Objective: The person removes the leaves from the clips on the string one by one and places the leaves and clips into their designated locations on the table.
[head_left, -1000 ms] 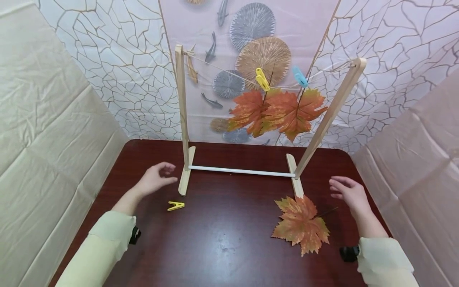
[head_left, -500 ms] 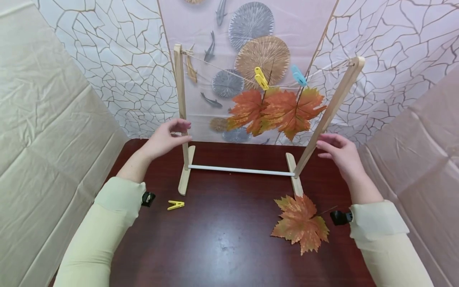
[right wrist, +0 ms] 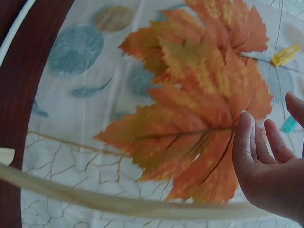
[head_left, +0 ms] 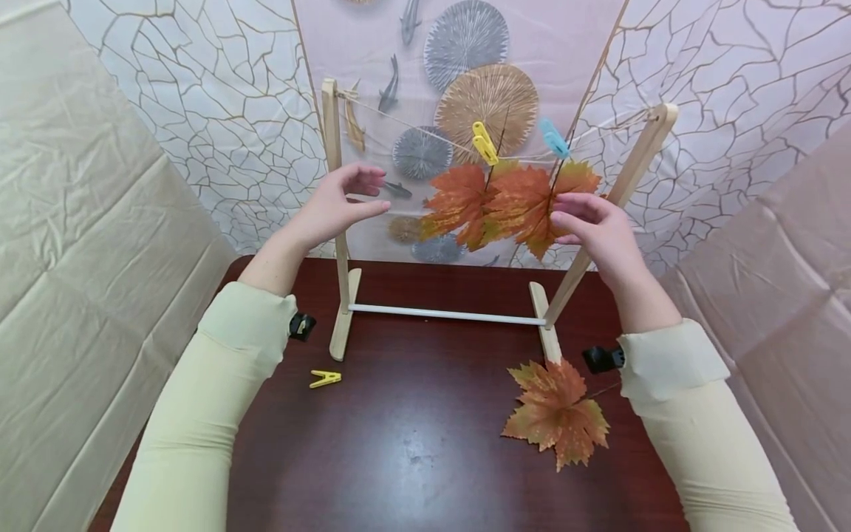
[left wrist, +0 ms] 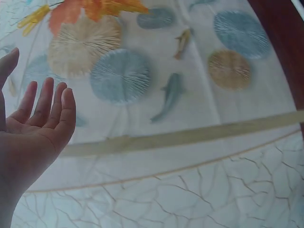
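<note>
Two orange maple leaves hang from a string between wooden posts. A yellow clothespin (head_left: 484, 143) holds the left leaf (head_left: 455, 205), and a blue clothespin (head_left: 555, 139) the right leaf (head_left: 525, 203). My right hand (head_left: 601, 233) is raised in front of the right leaf's edge, fingers loosely bent and holding nothing. My left hand (head_left: 339, 205) is up by the left post (head_left: 334, 140), thumb and fingers spread apart with nothing between them; the left wrist view shows its palm (left wrist: 35, 142) bare. In the right wrist view the leaf (right wrist: 190, 128) lies just beyond my fingertips.
Another maple leaf (head_left: 558, 417) lies at the table's right, by the stand's right foot (head_left: 547, 343). On the left lies a yellow clothespin (head_left: 325, 379). A white rod (head_left: 445, 315) joins the stand's feet. Patterned cloth walls (head_left: 246, 148) surround the dark table (head_left: 399, 428).
Both hands have risen from low beside the stand and moved inward, the left to its post, the right to the hanging leaf. The leaves and clothespins have stayed in place.
</note>
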### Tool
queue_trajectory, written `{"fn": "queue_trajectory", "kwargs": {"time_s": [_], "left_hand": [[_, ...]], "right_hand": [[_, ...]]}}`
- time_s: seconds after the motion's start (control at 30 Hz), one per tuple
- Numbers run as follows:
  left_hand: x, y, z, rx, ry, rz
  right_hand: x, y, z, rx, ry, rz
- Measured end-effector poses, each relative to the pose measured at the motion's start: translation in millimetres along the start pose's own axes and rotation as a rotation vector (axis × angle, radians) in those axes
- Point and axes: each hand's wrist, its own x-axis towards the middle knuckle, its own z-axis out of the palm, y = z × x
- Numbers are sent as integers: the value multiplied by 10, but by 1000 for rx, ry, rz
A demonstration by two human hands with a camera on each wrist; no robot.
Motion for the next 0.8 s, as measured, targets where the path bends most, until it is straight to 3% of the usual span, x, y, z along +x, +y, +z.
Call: {"fn": "queue_trajectory", "kwargs": {"time_s": [0.43, 0.8], "left_hand": [[298, 471, 163, -57, 6, 60], [507, 713, 307, -45, 0, 77]], "right_hand": [[141, -234, 303, 51, -37, 4], [232, -309, 476, 79, -31, 33]]}}
